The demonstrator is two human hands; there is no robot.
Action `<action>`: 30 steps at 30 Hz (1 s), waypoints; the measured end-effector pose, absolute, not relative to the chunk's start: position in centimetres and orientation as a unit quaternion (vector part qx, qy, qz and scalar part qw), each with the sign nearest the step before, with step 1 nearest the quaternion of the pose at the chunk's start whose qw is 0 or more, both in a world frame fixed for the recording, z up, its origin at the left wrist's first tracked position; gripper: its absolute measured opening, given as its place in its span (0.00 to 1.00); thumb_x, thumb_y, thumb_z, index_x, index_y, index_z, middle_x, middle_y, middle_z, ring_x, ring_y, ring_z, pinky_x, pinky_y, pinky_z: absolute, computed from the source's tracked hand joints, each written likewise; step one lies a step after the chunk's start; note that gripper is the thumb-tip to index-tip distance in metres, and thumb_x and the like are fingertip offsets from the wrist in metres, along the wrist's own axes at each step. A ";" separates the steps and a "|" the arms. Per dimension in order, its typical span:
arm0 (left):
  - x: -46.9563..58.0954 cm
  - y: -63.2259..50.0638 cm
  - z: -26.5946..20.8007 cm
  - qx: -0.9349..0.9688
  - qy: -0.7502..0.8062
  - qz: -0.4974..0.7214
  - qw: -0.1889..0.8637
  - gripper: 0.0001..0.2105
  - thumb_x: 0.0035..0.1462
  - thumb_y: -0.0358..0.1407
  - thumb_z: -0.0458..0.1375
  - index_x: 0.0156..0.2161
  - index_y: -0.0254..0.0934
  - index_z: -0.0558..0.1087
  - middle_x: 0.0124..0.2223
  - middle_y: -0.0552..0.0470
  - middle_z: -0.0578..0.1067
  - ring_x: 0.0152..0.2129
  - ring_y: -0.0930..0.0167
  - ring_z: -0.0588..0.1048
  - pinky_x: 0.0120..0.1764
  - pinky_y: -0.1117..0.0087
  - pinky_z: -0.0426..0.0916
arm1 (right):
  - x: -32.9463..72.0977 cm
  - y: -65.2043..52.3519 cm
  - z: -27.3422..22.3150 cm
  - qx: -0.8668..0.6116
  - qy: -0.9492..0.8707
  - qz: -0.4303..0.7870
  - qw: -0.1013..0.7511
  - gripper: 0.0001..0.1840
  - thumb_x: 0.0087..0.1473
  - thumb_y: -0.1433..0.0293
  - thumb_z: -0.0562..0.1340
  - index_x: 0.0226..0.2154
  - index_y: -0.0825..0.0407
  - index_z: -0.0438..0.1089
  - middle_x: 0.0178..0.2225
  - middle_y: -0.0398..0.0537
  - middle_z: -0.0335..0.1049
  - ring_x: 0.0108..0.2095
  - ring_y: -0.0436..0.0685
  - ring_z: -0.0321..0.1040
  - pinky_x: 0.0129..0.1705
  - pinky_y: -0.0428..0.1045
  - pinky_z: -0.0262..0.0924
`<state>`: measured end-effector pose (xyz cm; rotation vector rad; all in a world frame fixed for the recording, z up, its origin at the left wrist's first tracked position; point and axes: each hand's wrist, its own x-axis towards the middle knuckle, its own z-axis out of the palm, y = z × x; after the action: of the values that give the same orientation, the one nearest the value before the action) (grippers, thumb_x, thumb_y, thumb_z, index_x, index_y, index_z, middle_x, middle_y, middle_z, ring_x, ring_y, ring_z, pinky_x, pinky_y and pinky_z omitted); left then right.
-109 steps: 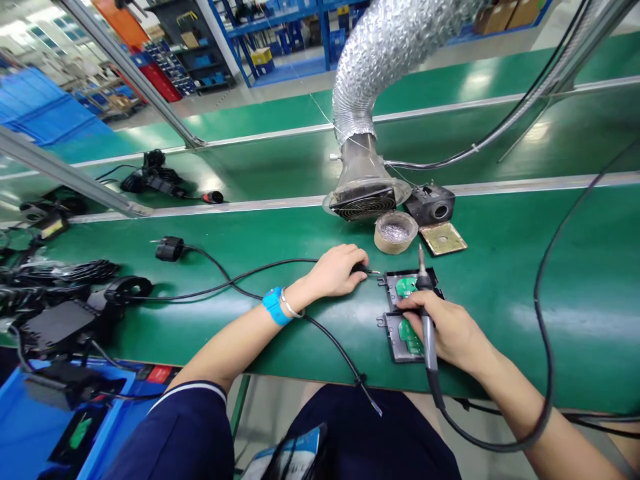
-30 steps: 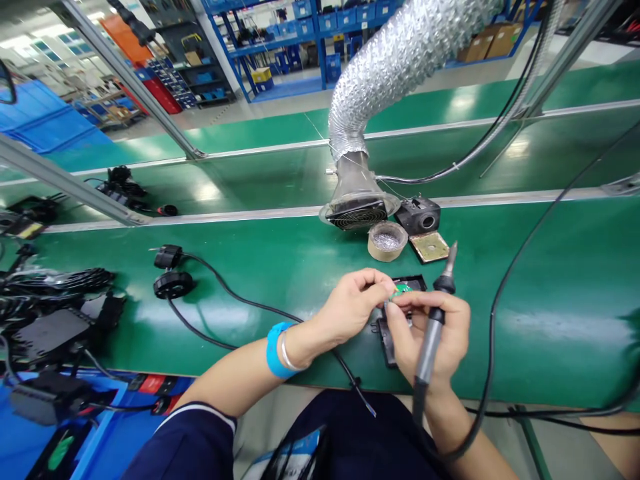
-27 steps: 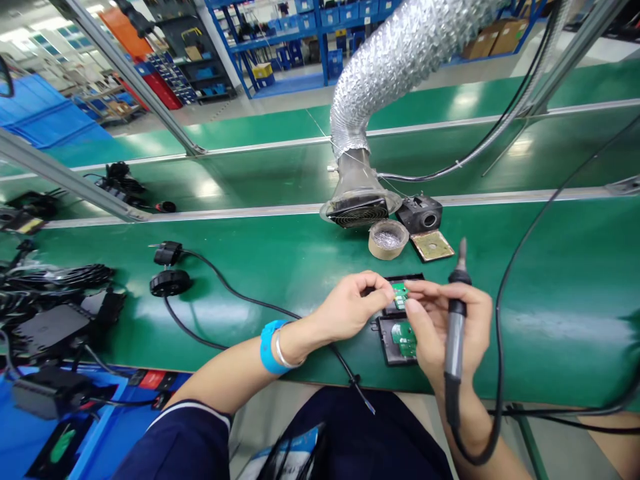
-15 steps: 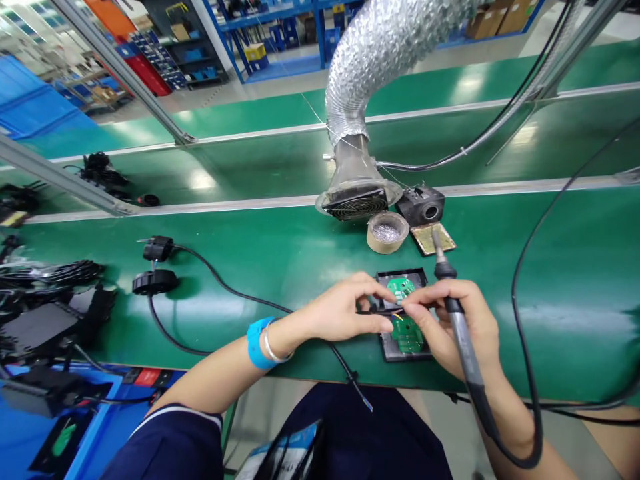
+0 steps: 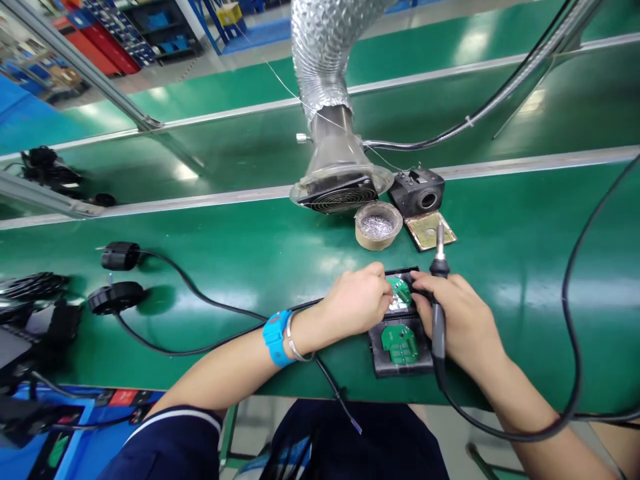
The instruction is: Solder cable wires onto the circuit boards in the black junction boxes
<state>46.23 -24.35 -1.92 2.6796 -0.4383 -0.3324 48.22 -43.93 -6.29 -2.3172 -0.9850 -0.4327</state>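
Observation:
My left hand (image 5: 357,300) is closed at the upper green circuit board (image 5: 400,291), fingertips curled down over its left side. A black cable (image 5: 175,351) runs from a round black connector (image 5: 116,297) into this hand; its wire ends are hidden by the fingers. My right hand (image 5: 463,317) grips a soldering iron (image 5: 439,327), its metal tip pointing away from me. The right thumb and forefinger are at the upper board's right edge. A second green board (image 5: 400,345) lies nearer to me. Both boards sit in black square trays (image 5: 379,360).
Beyond the boards stand a tub of silvery solder scraps (image 5: 379,227), an iron stand (image 5: 420,193) with a yellow sponge pad (image 5: 431,230), and a fume extractor hood (image 5: 340,180). Left are a black plug (image 5: 121,255) and a blue bin (image 5: 100,440). Another cable end (image 5: 353,420) hangs over the table edge.
My left hand has turned knuckles-up and closed over the upper board. The right fingers have parted from the left ones and moved to the board's right. The soldering iron stands more upright. The view has shifted.

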 end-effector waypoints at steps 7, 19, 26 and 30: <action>46.1 -25.2 -2.8 0.975 -0.120 -0.094 0.159 0.07 0.56 0.35 0.52 0.32 0.37 0.71 0.35 0.53 0.72 0.27 0.69 0.72 0.24 0.68 0.58 | 47.8 -44.1 -6.5 -0.876 -0.367 -0.171 0.263 0.10 0.58 0.75 0.58 0.43 0.51 0.65 0.45 0.46 0.72 0.35 0.52 0.65 0.39 0.47 0.63; 45.7 -24.8 -0.7 0.909 -0.072 -0.154 0.380 0.06 0.59 0.33 0.53 0.31 0.36 0.71 0.33 0.54 0.70 0.30 0.73 0.69 0.35 0.70 0.63 | 47.1 -43.7 -5.8 -0.875 -0.343 -0.181 0.289 0.13 0.55 0.76 0.60 0.44 0.51 0.65 0.44 0.47 0.72 0.38 0.54 0.68 0.42 0.48 0.64; 45.0 -24.5 -0.7 0.874 -0.125 -0.137 0.449 0.05 0.56 0.35 0.59 0.37 0.37 0.71 0.38 0.53 0.70 0.29 0.76 0.69 0.32 0.74 0.66 | 46.5 -43.6 -4.0 -0.830 -0.246 -0.049 0.498 0.11 0.55 0.72 0.62 0.42 0.49 0.62 0.34 0.41 0.72 0.32 0.48 0.71 0.35 0.43 0.66; 43.6 -24.1 -1.5 0.916 -0.172 -0.016 0.361 0.10 0.57 0.32 0.57 0.45 0.38 0.70 0.47 0.50 0.71 0.36 0.75 0.72 0.37 0.74 0.70 | 46.6 -43.5 -3.5 -0.823 -0.250 -0.057 0.506 0.12 0.55 0.72 0.62 0.42 0.49 0.62 0.32 0.40 0.71 0.31 0.48 0.71 0.34 0.42 0.66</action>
<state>43.58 -24.11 -1.46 2.3614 -0.4434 -0.0415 46.65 -43.55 -3.54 -1.9864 -0.6036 -0.1383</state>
